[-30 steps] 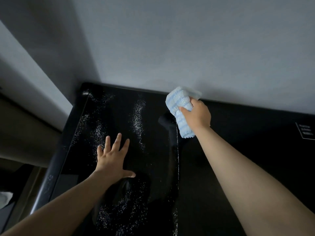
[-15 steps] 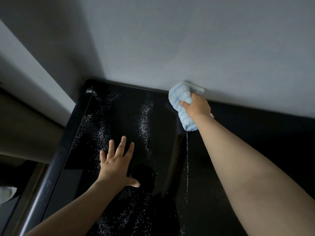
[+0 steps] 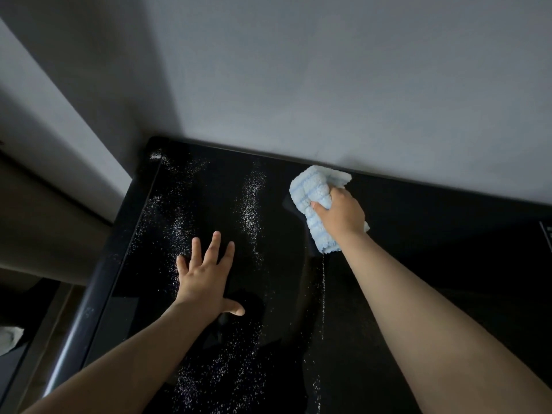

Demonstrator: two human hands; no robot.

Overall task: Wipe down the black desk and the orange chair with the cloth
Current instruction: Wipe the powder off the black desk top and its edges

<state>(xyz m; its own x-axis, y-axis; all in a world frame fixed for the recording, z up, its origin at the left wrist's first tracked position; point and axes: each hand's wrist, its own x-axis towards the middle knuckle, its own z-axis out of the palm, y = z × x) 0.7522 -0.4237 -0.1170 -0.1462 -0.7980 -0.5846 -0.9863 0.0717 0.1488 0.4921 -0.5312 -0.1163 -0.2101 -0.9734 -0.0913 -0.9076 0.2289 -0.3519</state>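
Left hand [image 3: 203, 276] was down flat on the glossy black bench [image 3: 448, 249], fingers [image 3: 214, 246] straight and spread, thumb out to the right, holding nothing. Over on the other side, the right hand [image 3: 340, 213] gripped the bunched pale-blue striped fluffy cloth [image 3: 313, 192], fingers curled round it, pressing it onto the bench close to the back edge, just below the grey wall [image 3: 328, 85]. The cloth's far end lay nearly against that wall, and its near end stuck out below the wrist.

White specks [image 3: 251, 198] ran in loose streaks across the left part of the bench, around and beyond the left hand, and more were scattered near the front between the two forearms. A thin line of specks [image 3: 323, 288] ran from the cloth's near end towards the front.

At the far right edge sat a small white-printed label [image 3: 549, 237], cut off and unreadable. Low on the left, past the bench's rounded edge, lay a white crumpled object [image 3: 9, 339], too dim to make out.
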